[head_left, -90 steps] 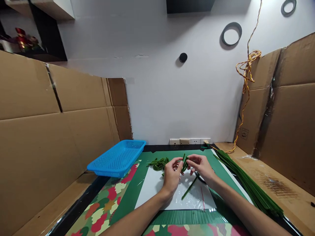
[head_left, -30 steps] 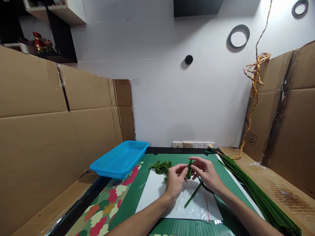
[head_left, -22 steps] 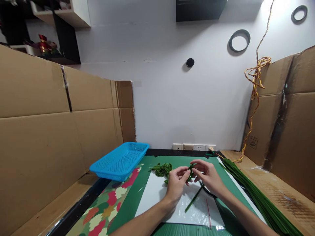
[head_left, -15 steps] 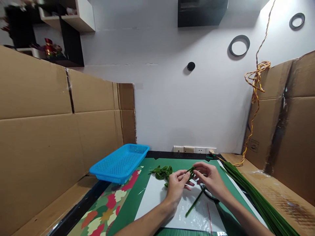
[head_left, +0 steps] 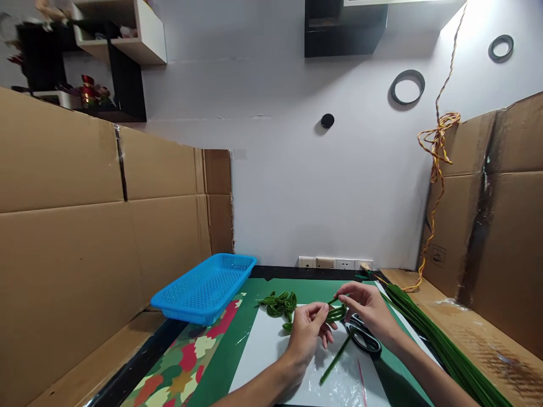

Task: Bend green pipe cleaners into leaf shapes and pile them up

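Over the far part of the white sheet (head_left: 265,345), here's the green looped piece (head_left: 338,314): deep green, fuzzy-looking, slim strands curving side by side, one strand slanting up to the right. The left hand (head_left: 306,330) pinches its left end, thumb against finger; the right hand (head_left: 368,310) nips the raised strand. Scissors (head_left: 365,341) lie just nearer, slightly right.

We seem to be in a home's makeshift craft corner: cardboard panels (head_left: 63,254) flank a tabletop (head_left: 275,272) with scissors (head_left: 360,329) and green stems (head_left: 436,336), sockets (head_left: 326,263) line the wall (head_left: 275,198), and ornaments (head_left: 87,93) (one shiny red) stand on a shelf (head_left: 127,85).
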`<move>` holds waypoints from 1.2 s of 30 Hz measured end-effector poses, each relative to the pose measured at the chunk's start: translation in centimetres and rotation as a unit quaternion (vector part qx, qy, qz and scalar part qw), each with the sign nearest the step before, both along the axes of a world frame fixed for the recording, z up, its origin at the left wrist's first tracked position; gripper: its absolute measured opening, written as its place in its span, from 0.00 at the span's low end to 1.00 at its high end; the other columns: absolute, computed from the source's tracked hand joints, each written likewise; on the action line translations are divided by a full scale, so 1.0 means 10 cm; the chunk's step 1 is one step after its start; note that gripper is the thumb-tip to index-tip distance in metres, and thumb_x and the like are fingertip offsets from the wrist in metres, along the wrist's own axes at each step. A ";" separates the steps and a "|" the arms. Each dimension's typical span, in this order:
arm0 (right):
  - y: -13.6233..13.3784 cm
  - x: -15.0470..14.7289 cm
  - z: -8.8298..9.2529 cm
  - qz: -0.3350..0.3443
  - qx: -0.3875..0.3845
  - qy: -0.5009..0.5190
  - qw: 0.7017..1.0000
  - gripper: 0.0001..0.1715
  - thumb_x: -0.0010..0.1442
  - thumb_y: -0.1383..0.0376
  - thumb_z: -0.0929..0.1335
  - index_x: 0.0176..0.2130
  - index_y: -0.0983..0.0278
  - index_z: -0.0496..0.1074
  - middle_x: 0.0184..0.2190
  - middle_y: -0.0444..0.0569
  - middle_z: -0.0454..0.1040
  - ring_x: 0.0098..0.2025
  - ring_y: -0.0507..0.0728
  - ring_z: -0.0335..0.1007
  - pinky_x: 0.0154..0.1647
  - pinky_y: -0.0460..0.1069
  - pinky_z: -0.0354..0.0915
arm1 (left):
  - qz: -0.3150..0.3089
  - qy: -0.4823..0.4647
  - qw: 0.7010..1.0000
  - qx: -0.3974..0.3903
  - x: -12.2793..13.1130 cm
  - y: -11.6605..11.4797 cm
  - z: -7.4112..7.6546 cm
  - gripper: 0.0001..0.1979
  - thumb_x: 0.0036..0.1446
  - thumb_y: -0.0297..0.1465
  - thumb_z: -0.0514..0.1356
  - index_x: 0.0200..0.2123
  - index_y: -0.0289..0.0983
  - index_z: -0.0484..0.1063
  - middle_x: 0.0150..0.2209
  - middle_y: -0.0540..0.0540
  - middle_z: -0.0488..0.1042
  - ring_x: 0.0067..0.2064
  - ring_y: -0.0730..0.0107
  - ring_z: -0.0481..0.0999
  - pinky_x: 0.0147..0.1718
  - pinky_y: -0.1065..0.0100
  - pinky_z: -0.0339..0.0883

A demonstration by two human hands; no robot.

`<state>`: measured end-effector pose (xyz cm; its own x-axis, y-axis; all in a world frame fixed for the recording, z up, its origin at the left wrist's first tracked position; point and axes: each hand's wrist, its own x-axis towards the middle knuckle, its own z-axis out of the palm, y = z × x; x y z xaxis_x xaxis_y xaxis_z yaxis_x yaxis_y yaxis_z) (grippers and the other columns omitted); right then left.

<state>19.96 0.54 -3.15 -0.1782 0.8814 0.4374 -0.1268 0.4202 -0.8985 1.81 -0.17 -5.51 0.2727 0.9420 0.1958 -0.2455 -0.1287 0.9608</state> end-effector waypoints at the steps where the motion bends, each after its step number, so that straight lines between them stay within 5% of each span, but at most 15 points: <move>1: 0.00 -0.01 0.01 0.007 -0.006 0.008 1.000 0.23 0.52 0.50 0.79 0.36 0.65 0.79 0.31 0.48 0.77 0.28 0.54 0.72 0.26 0.49 0.73 | -0.009 -0.003 1.000 -0.003 0.00 -0.01 0.00 0.32 0.47 0.57 0.70 0.32 0.30 0.76 0.25 0.44 0.76 0.17 0.74 0.72 0.14 0.75 0.58; 8: -0.03 -0.12 -0.07 0.067 0.014 -0.029 0.997 0.24 0.55 0.47 0.77 0.32 0.67 0.80 0.27 0.47 0.75 0.24 0.53 0.70 0.25 0.47 0.66 | -0.062 0.011 0.998 -0.007 0.01 -0.06 0.02 0.31 0.50 0.56 0.69 0.33 0.29 0.77 0.28 0.41 0.78 0.17 0.76 0.71 0.13 0.75 0.57; 14: 0.03 -0.10 -0.13 0.054 0.031 -0.035 0.997 0.28 0.55 0.44 0.76 0.30 0.67 0.79 0.27 0.48 0.74 0.26 0.54 0.71 0.28 0.48 0.67 | -0.070 0.015 0.997 -0.019 0.01 -0.03 0.00 0.32 0.47 0.58 0.70 0.30 0.31 0.74 0.23 0.46 0.74 0.16 0.76 0.69 0.12 0.76 0.54; 24: 0.00 -0.15 -0.08 0.059 -0.079 0.001 0.995 0.31 0.44 0.43 0.81 0.24 0.67 0.76 0.22 0.48 0.74 0.23 0.53 0.68 0.26 0.47 0.63 | -0.076 0.028 0.996 -0.025 -0.03 -0.05 0.09 0.30 0.48 0.55 0.71 0.28 0.29 0.77 0.23 0.45 0.74 0.16 0.78 0.65 0.13 0.74 0.50; 36: 0.00 -0.14 -0.15 0.088 -0.206 0.059 0.973 0.35 0.34 0.46 0.84 0.25 0.65 0.68 0.18 0.39 0.67 0.17 0.47 0.61 0.20 0.44 0.60 | -0.125 0.023 0.989 -0.072 -0.08 0.15 -0.15 0.30 0.42 0.56 0.73 0.26 0.32 0.76 0.17 0.49 0.67 0.15 0.76 0.64 0.15 0.73 0.53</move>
